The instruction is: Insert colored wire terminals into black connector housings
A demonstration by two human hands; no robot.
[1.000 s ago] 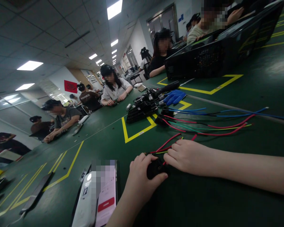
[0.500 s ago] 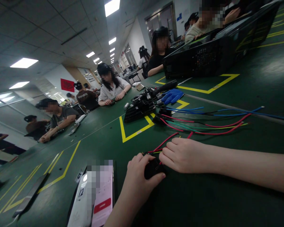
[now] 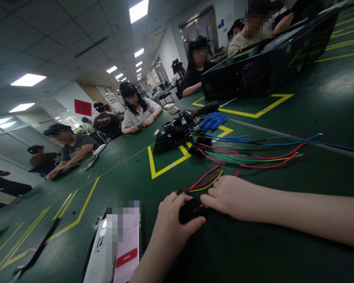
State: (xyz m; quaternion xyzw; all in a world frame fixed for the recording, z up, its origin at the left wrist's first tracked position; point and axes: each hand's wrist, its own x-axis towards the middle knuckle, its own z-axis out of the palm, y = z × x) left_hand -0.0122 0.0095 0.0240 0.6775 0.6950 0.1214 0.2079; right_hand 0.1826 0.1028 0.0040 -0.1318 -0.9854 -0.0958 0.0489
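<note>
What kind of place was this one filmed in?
It looks like an electronics workshop or training room, though the pictures don't settle which: a long green table marked off with yellow tape, loose colored wires on it, and people in dark caps at its edge.

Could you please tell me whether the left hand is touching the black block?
Touching: the head view shows the left hand holding the black block between thumb and fingers.

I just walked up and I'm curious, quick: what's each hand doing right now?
Left hand: closed around a black block.
Right hand: closed, holding a red wire at the block.
</note>
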